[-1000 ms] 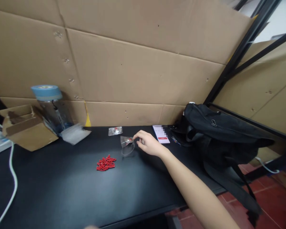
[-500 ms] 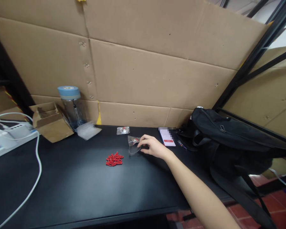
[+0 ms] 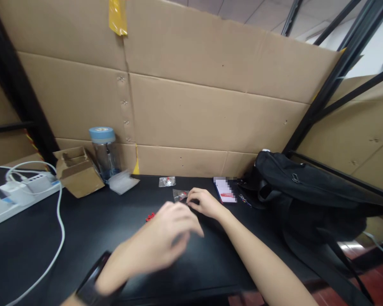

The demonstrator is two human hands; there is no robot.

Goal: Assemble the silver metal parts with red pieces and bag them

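The small clear packet (image 3: 178, 195) is lying toward the back edge of the table (image 3: 92, 238), near the middle of its width, and a bit of red is showing through the plastic. Your right hand (image 3: 206, 203) is curling its fingers at the packet's right side, fingertips touching or nearly so; whether they're pinching it, I can't tell. And here's your left hand (image 3: 166, 238), blurring through the air nearer the front edge, fingers loosely bent, thumb apart, seemingly holding nothing.

Watch that film! It's looking thin and slick, so a light fingertip touch could be letting it slide or spin away, and a hard tug could be tearing it and spilling what's inside. Your left hand is passing over the red cords (image 3: 150, 216), hiding most of them; coming down low, that palm or your dark wristband (image 3: 97, 272) could be scattering the pile.

Now, against half a second ago: your left hand is newly showing, and the cords, fully visible then, are mostly disappearing behind it. Your right hand is staying by its packet. Farther out, the second packet (image 3: 167, 181) is still lying by the back edge, and the phone (image 3: 226, 193) is still resting to the right.
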